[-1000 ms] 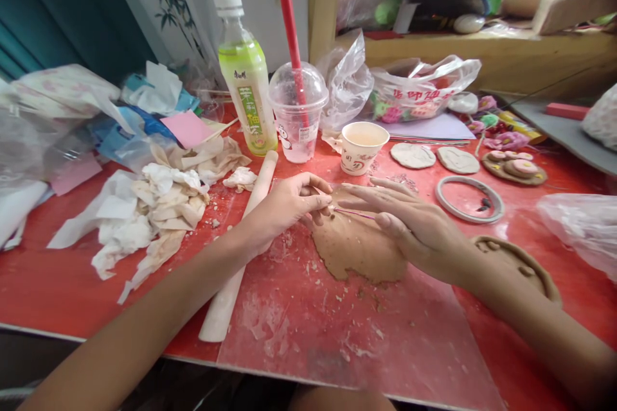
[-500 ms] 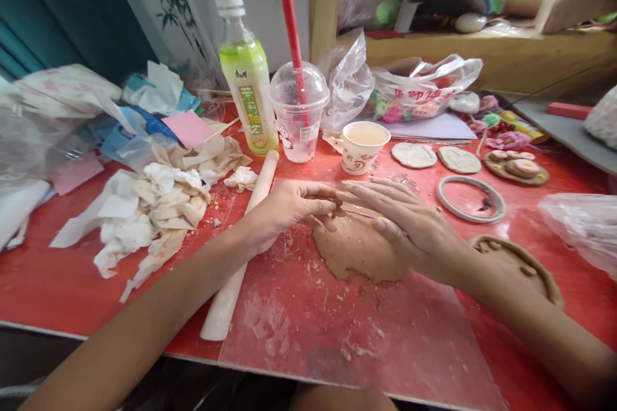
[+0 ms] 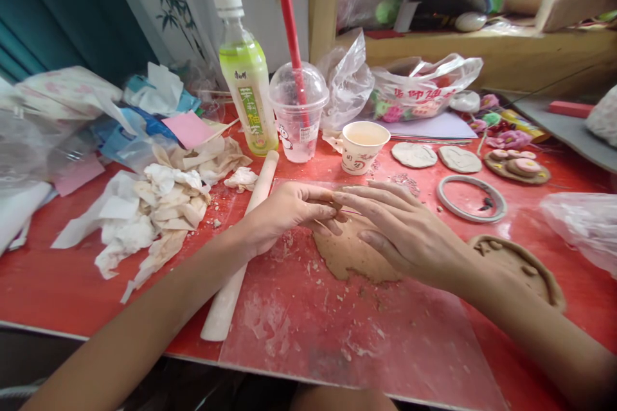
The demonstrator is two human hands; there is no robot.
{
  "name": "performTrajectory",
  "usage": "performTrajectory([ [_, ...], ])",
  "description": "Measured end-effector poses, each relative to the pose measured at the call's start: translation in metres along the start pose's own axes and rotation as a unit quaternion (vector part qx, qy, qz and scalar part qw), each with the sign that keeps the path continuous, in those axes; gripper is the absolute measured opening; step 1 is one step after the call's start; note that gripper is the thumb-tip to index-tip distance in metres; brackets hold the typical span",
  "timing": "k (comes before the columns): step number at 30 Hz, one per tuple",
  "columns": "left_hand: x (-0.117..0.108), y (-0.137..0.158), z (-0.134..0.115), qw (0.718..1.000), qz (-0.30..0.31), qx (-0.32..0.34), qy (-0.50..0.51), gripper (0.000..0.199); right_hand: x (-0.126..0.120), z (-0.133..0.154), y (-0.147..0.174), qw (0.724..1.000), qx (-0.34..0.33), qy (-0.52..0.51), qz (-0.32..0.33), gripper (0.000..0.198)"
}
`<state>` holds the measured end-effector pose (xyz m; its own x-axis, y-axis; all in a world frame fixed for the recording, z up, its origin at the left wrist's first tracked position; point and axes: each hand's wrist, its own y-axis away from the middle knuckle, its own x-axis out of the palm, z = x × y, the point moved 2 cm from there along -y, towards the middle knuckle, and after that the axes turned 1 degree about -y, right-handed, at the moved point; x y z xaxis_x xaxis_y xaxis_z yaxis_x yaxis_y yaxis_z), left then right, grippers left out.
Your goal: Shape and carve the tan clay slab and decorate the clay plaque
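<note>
Worktop [image 3: 48, 292], red and littered, carries a clear plastic sheet [image 3: 409, 350]. A pale rolling pin [image 3: 226, 300] lies along the sheet's left edge. Ragged-edged brown clay slab [image 3: 354, 257] rests on the sheet, beneath both hands. Right hand [image 3: 407, 231] stretches flat, thumb apart from fingers; left hand [image 3: 292, 209] pinches a thin purple stick [image 3: 353, 211] above the slab.
</note>
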<state>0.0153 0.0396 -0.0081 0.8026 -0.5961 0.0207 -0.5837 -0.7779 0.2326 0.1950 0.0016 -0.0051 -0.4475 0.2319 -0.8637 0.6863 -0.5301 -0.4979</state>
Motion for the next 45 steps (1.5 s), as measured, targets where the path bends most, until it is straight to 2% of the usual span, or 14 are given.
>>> performTrajectory([
  [18, 0.000, 0.000, 0.002, 0.999, -0.010, -0.033, 0.026, 0.020, -0.006, -0.002, 0.003, 0.999, 0.012, 0.023, -0.031, 0.037],
  [25, 0.000, 0.000, 0.001, 1.000, 0.021, -0.017, 0.003, 0.019, -0.003, 0.003, 0.001, 0.999, -0.020, 0.022, -0.015, 0.039],
  [31, 0.002, 0.001, 0.001, 0.999, 0.032, -0.028, 0.020, 0.030, -0.007, 0.000, 0.003, 0.998, 0.003, 0.042, -0.041, 0.035],
  [37, 0.002, 0.001, 0.000, 0.999, 0.044, -0.024, 0.008, 0.025, -0.005, 0.004, 0.001, 0.999, -0.031, 0.033, -0.018, 0.041],
  [45, 0.003, 0.002, 0.001, 0.998, 0.043, -0.036, 0.018, 0.023, -0.010, 0.002, 0.002, 0.997, -0.011, 0.064, -0.045, 0.038],
])
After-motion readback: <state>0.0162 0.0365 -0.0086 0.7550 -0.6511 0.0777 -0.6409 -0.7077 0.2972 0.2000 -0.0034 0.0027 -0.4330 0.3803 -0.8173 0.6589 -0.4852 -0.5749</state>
